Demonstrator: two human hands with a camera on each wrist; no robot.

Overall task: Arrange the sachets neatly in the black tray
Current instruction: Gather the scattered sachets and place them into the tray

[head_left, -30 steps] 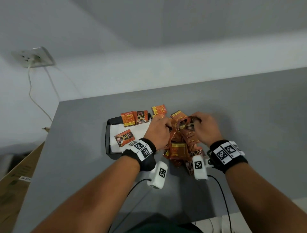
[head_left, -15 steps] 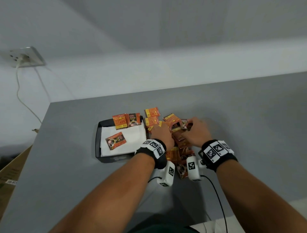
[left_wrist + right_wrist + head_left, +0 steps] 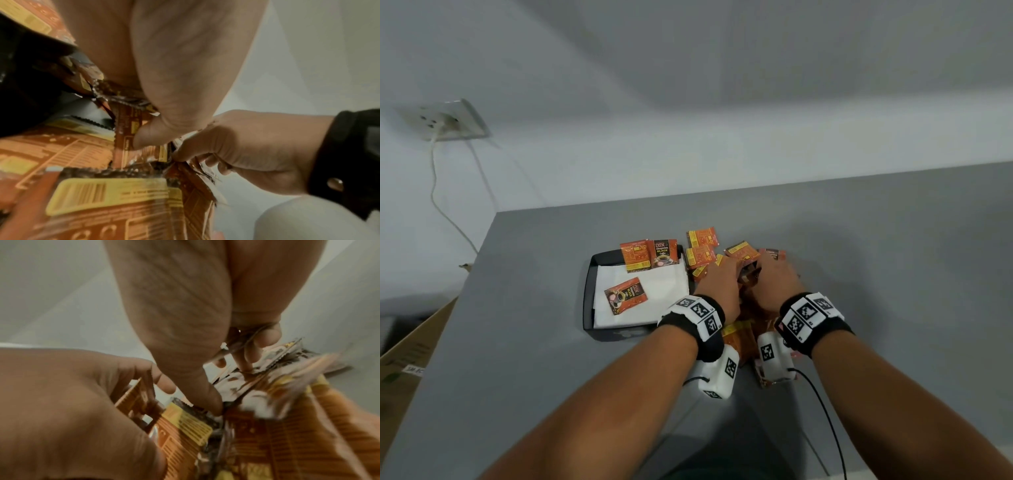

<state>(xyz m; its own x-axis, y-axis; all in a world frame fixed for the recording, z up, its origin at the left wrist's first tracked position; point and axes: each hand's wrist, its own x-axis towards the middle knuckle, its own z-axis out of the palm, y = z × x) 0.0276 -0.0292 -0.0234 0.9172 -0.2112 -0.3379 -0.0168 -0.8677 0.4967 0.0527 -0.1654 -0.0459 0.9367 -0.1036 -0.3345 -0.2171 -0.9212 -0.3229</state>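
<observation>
A black tray (image 3: 589,291) lined with white paper sits left of centre on the grey table. One orange-brown sachet (image 3: 625,296) lies flat on the paper, and two sachets (image 3: 649,254) lean at its far rim. A heap of sachets (image 3: 738,334) lies just right of the tray. Both hands are on the heap, side by side. My left hand (image 3: 719,281) pinches a sachet (image 3: 139,146) between thumb and fingers. My right hand (image 3: 774,279) curls its fingers round sachets (image 3: 257,369) at the top of the heap.
Two loose sachets (image 3: 701,245) lie beyond the heap near the tray's far right corner. A wall socket (image 3: 453,120) with a white cable hangs at the left. A cardboard box (image 3: 410,353) stands left of the table's edge.
The two hands have drawn closer together on the heap. The head view has shifted, so the tray and heap sit differently in the frame. The sachets in the tray have not moved.
</observation>
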